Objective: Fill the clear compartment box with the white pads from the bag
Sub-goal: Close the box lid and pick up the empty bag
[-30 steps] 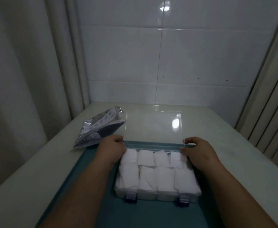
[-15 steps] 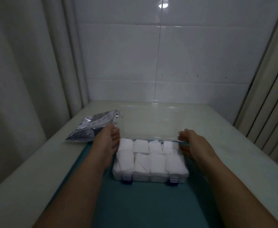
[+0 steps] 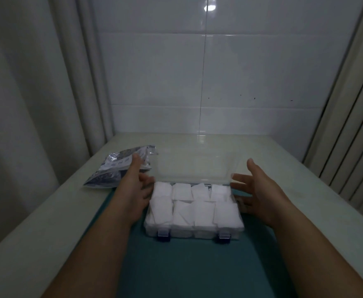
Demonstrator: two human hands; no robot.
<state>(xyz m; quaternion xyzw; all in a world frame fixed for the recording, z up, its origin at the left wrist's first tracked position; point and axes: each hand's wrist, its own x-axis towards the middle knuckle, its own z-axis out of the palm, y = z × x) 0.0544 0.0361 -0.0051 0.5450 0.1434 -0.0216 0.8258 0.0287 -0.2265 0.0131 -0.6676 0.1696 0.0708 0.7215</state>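
The box (image 3: 194, 234) sits just below the middle of the frame on a teal mat (image 3: 187, 272). Every compartment I can see is stuffed with white pads (image 3: 182, 214), some bulging above the dividers. Its clear lid (image 3: 195, 166) stands tilted back behind them. I judge that is why my hands flank it: the filling looks finished and the lid wants bringing down.

My left hand (image 3: 136, 188) is at the box's left side and my right hand (image 3: 260, 190) at its right, each grip wide, fingers spread, holding nothing. The fingertips lie close to the lid's side edges, but I cannot tell whether they touch it. The plastic is so clear that its outline nearly vanishes against the pale tabletop (image 3: 36, 222).

Two dark latches (image 3: 163, 235) hang undone at the front wall. The bag (image 3: 116, 171) lies crumpled at the left middle of the frame, beyond my left hand, with my thumb overlapping it in view. Whether any pads remain inside is hidden. The light is dim, and the bottom edge cuts off my forearms.
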